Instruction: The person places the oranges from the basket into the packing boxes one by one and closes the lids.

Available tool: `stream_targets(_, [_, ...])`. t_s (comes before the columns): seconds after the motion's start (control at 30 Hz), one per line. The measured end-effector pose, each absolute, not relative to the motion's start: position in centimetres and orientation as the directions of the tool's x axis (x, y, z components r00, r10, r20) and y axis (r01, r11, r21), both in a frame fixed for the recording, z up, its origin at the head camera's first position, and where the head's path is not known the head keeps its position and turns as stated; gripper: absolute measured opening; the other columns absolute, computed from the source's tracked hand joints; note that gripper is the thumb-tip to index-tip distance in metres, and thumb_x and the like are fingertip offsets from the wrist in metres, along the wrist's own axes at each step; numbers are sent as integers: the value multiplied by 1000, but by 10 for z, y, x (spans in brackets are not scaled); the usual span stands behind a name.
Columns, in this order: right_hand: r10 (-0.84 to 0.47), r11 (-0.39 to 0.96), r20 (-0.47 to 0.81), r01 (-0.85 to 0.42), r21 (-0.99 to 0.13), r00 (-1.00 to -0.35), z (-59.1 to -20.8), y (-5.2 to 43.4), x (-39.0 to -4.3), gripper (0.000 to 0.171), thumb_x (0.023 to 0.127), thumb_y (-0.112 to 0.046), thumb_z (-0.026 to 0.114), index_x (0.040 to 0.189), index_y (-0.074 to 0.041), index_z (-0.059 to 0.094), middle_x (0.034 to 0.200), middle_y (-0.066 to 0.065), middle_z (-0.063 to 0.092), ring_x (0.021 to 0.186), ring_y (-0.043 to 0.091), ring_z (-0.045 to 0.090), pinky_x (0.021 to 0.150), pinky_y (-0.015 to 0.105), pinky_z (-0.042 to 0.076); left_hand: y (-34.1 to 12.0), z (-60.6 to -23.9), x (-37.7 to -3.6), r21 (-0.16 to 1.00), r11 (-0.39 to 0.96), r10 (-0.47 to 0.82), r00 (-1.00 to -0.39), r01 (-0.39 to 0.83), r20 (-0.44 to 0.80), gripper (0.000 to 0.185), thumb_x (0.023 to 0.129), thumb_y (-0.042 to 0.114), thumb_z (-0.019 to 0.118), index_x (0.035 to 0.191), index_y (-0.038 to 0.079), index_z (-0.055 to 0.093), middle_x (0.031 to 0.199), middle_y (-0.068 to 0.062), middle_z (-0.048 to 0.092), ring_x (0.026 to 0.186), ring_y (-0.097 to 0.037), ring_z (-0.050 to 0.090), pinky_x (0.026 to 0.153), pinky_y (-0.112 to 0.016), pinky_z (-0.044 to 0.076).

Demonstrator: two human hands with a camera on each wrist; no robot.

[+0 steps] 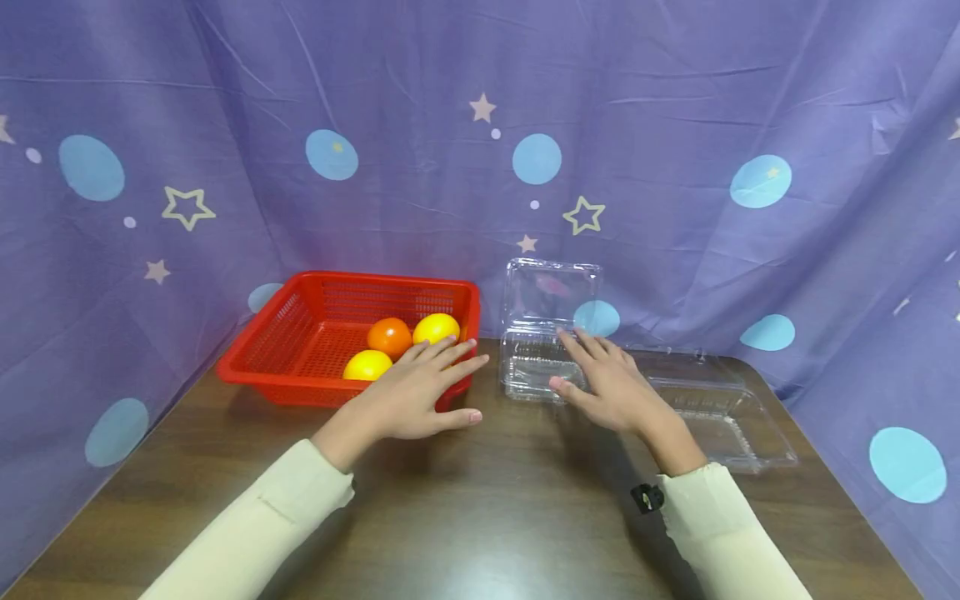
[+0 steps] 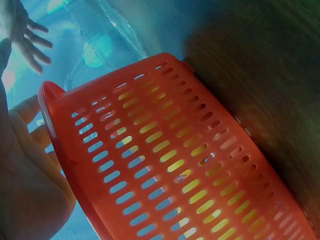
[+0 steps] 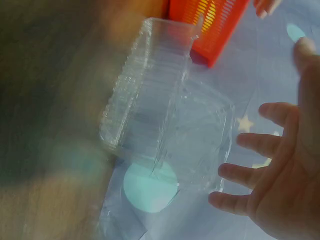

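Note:
My left hand (image 1: 411,396) is over the near right corner of a red plastic basket (image 1: 277,385), fingers spread and nothing held. Inside the basket, an orange round fruit (image 1: 388,337) lies between two yellow ones, one yellow fruit (image 1: 436,328) behind it and another (image 1: 367,365) in front. In the left wrist view the palm is beside the slotted basket wall (image 2: 85,160). Fingers apart and empty, my right hand (image 1: 615,387) hovers by a clear plastic clamshell container (image 1: 525,375), whose lid (image 1: 551,292) stands raised. The right wrist view has the hand (image 3: 285,185) beside that container.
Another clear plastic container (image 1: 720,425) lies opened to the right, partly behind my right forearm. The brown wooden table (image 1: 465,508) reaches back to a purple patterned curtain (image 1: 420,200). A small black device (image 1: 647,498) is at my right cuff.

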State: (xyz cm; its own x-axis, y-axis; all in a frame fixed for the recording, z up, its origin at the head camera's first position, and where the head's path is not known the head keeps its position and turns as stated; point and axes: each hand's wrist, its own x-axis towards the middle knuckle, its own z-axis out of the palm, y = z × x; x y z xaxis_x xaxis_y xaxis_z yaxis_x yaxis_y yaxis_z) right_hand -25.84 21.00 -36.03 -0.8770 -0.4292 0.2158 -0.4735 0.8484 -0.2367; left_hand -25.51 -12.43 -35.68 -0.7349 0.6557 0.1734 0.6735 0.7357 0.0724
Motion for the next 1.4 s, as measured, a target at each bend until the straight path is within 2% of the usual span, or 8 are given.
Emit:
stream_targets(0.23, [-366, 836, 253, -436, -333, -895, -358, 221, -273, 81, 101, -54, 56, 161, -7, 29, 159, 28, 34, 141, 56, 35, 113, 69, 27, -128, -346, -263, 119, 773, 591, -775, 623, 223, 76, 96, 70, 47, 159, 27, 39, 164, -6, 35, 149, -35, 31, 118, -61, 25])
stream_targets(0.43, [-277, 835, 264, -367, -409, -924, -362, 232, -284, 72, 102, -41, 60, 152, 6, 39, 145, 34, 49, 136, 50, 45, 112, 62, 34, -134, -326, -271, 151, 828, 515, -838, 541, 179, 68, 98, 59, 56, 153, 20, 49, 159, -10, 42, 144, -36, 38, 113, -64, 32])
stream_targets(0.63, [-183, 845, 250, -282, -455, -951, -367, 238, -289, 66, 102, -35, 60, 148, 9, 42, 133, 34, 59, 124, 51, 56, 106, 63, 40, -144, -315, -281, 184, 874, 441, -893, 450, 92, 67, 98, 52, 60, 152, 14, 50, 157, -15, 44, 138, -40, 42, 112, -64, 33])
stream_targets(0.87, [-95, 833, 247, -213, -510, -964, -376, 238, -292, 59, 101, -30, 60, 145, 7, 48, 127, 34, 62, 120, 53, 57, 104, 65, 41, -159, -316, -295, 219, 895, 390, -920, 389, 41, 66, 97, 46, 64, 151, 10, 50, 155, -16, 45, 132, -38, 45, 109, -64, 36])
stream_targets(1.07, [-54, 834, 212, -161, -528, -976, -385, 239, -293, 48, 104, -23, 52, 138, 11, 53, 121, 32, 65, 118, 53, 58, 100, 63, 45, -168, -315, -300, 225, 915, 347, -938, 334, -20, 67, 96, 45, 66, 151, 11, 50, 154, -16, 46, 131, -39, 44, 110, -65, 35])
stream_targets(1.4, [-25, 811, 208, -141, -568, -978, -394, 241, -299, 46, 99, -10, 49, 139, 14, 49, 133, 37, 56, 127, 55, 51, 107, 61, 41, -177, -299, -311, 188, 931, 335, -936, 311, -107, 64, 97, 48, 62, 149, 13, 53, 155, -21, 43, 136, -45, 40, 111, -70, 29])
